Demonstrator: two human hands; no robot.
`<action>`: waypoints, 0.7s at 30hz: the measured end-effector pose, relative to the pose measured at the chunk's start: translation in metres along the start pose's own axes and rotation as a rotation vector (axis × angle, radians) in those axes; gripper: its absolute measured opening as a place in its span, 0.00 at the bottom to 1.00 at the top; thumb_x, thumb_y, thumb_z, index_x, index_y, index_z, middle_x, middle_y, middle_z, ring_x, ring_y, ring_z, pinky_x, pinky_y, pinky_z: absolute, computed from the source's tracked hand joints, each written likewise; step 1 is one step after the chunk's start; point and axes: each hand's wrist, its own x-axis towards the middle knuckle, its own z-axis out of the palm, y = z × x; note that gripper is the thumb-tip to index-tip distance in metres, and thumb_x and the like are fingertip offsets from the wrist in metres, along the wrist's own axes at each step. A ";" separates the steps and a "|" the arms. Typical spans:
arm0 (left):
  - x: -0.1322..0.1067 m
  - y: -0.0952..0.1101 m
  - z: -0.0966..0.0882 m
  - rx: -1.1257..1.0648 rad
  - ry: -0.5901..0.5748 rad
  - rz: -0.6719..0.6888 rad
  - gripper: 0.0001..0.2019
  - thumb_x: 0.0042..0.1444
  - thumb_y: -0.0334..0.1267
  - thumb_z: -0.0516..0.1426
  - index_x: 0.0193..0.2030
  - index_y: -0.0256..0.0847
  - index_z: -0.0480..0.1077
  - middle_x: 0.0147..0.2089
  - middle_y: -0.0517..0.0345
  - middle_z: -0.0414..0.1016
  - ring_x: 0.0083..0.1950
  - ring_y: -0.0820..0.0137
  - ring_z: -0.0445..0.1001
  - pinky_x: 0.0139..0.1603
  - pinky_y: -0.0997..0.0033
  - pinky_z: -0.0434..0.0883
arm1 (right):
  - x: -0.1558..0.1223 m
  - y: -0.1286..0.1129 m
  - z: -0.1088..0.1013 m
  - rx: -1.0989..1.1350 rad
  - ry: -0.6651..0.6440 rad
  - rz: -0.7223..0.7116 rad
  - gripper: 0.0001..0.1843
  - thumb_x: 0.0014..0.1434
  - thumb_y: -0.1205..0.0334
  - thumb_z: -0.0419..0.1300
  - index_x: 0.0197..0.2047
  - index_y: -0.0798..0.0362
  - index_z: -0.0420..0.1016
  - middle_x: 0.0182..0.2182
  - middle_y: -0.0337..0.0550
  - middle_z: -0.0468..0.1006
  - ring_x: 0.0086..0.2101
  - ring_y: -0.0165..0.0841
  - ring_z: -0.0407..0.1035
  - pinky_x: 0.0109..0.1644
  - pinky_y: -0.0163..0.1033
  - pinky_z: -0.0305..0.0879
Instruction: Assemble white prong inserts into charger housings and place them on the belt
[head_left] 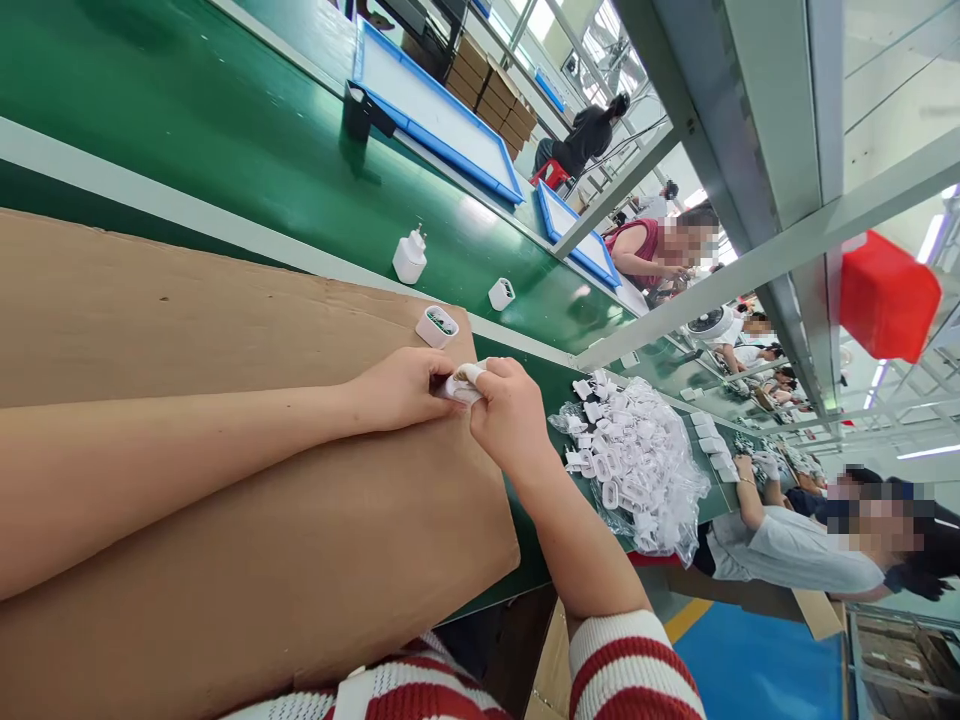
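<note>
My left hand (397, 388) and my right hand (510, 412) meet over the brown cardboard sheet (187, 320), both closed on one small white plastic charger part (459, 386) held between their fingertips. A white finger cot covers a right fingertip. Just beyond the hands, an open white charger shell (436, 326) with green inside lies on the cardboard. To the right lies a clear bag heaped with white plastic parts (634, 460).
On the green conveyor belt (225, 120) stand a white plug charger (409, 257) and a small white shell (501, 293). Blue-framed trays (435, 110) lie further along. Several other people work along the line at right. A red bin (886, 295) hangs on the metal frame.
</note>
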 end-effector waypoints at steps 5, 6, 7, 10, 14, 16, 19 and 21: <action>0.001 0.000 0.000 -0.017 -0.027 -0.012 0.21 0.50 0.59 0.63 0.30 0.40 0.74 0.32 0.57 0.74 0.36 0.63 0.73 0.37 0.65 0.67 | 0.000 0.000 -0.003 0.028 0.012 0.003 0.15 0.52 0.79 0.56 0.32 0.47 0.74 0.32 0.42 0.73 0.36 0.39 0.66 0.36 0.42 0.60; 0.001 0.000 0.000 -0.020 -0.027 -0.017 0.21 0.50 0.59 0.64 0.31 0.40 0.74 0.32 0.57 0.74 0.36 0.63 0.73 0.37 0.65 0.67 | 0.001 0.000 -0.003 0.040 0.009 0.011 0.16 0.51 0.79 0.56 0.32 0.47 0.74 0.32 0.42 0.73 0.36 0.39 0.66 0.36 0.41 0.61; 0.001 0.000 -0.001 -0.022 -0.031 -0.020 0.20 0.51 0.58 0.64 0.31 0.40 0.75 0.33 0.57 0.75 0.36 0.63 0.73 0.37 0.66 0.67 | 0.001 0.001 -0.003 0.047 0.004 0.021 0.16 0.50 0.79 0.56 0.32 0.47 0.74 0.32 0.42 0.73 0.36 0.39 0.66 0.36 0.41 0.61; 0.001 0.000 -0.001 -0.018 -0.056 -0.025 0.18 0.52 0.55 0.64 0.32 0.40 0.75 0.34 0.57 0.76 0.38 0.62 0.74 0.37 0.65 0.65 | 0.001 0.001 -0.004 0.016 0.001 0.045 0.14 0.50 0.78 0.56 0.30 0.48 0.73 0.32 0.42 0.72 0.37 0.38 0.66 0.36 0.40 0.60; 0.002 0.002 -0.002 0.006 -0.069 -0.057 0.15 0.51 0.51 0.64 0.28 0.40 0.72 0.31 0.56 0.74 0.36 0.63 0.71 0.36 0.65 0.63 | 0.002 0.003 -0.005 0.012 -0.014 0.061 0.12 0.51 0.77 0.57 0.31 0.49 0.74 0.30 0.40 0.69 0.35 0.36 0.66 0.36 0.39 0.59; 0.001 0.003 -0.002 0.006 -0.062 -0.065 0.15 0.51 0.50 0.64 0.28 0.40 0.71 0.31 0.56 0.73 0.36 0.63 0.70 0.35 0.65 0.61 | 0.003 0.005 -0.006 0.048 -0.036 0.077 0.12 0.51 0.76 0.57 0.33 0.49 0.77 0.30 0.39 0.69 0.34 0.35 0.67 0.35 0.38 0.61; 0.000 0.005 -0.002 0.018 -0.042 -0.066 0.16 0.52 0.52 0.63 0.29 0.40 0.72 0.32 0.55 0.73 0.36 0.63 0.71 0.35 0.65 0.62 | 0.003 0.010 -0.002 0.093 -0.019 0.112 0.13 0.54 0.74 0.58 0.36 0.49 0.81 0.31 0.40 0.72 0.36 0.36 0.69 0.37 0.38 0.65; -0.001 0.005 -0.001 0.033 -0.041 -0.088 0.18 0.52 0.55 0.63 0.29 0.40 0.73 0.33 0.54 0.74 0.36 0.62 0.72 0.36 0.64 0.63 | -0.002 0.011 0.005 0.151 0.024 0.151 0.16 0.57 0.72 0.59 0.43 0.48 0.84 0.35 0.41 0.76 0.38 0.37 0.72 0.41 0.39 0.70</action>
